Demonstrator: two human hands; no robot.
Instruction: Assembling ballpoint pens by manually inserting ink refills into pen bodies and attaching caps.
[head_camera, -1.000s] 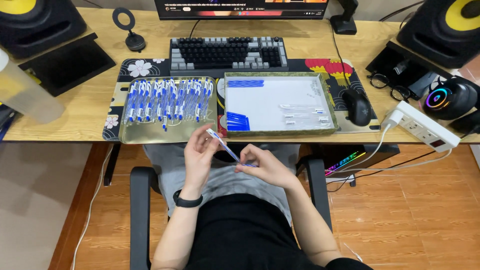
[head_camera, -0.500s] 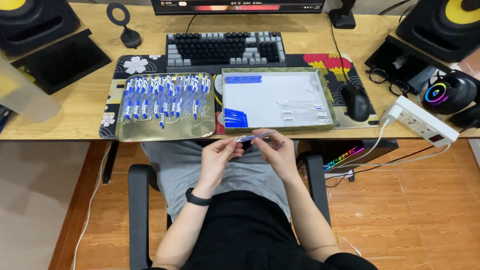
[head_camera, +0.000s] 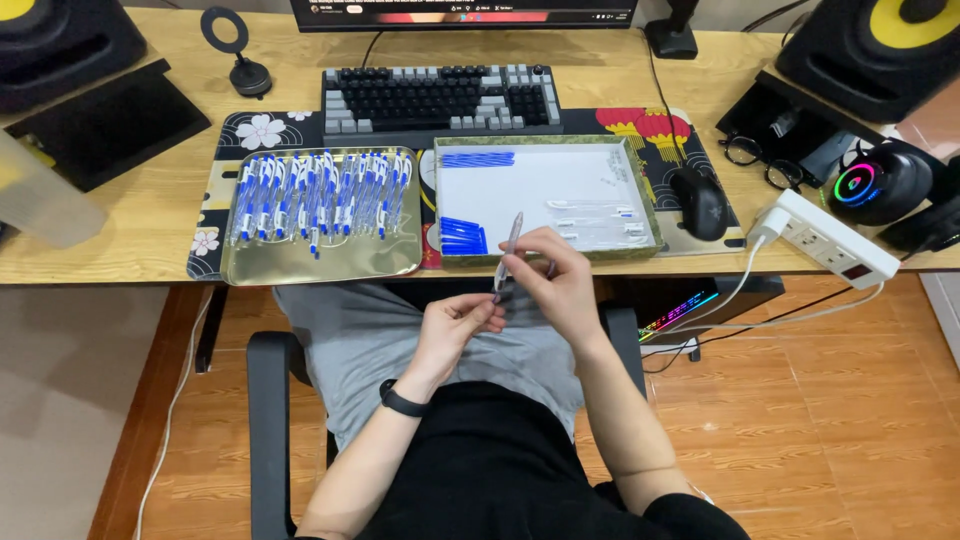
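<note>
Together, both hands (head_camera: 510, 305) — pen (head_camera: 507, 252), upright

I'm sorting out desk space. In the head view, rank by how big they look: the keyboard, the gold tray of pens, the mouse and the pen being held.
1. and 2. Keyboard and gold tray: similar, too close to rank.
3. Mouse.
4. Pen, held by the right hand, nearer the camera, so it looks bigger than it is.

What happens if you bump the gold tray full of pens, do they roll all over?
Probably they would roll a little: the pens look round and slim, lying loose side by side. The gold tray has a raised rim, so they would likely stay inside. It sits near the desk edge, so a hard push might tip it off.
</note>
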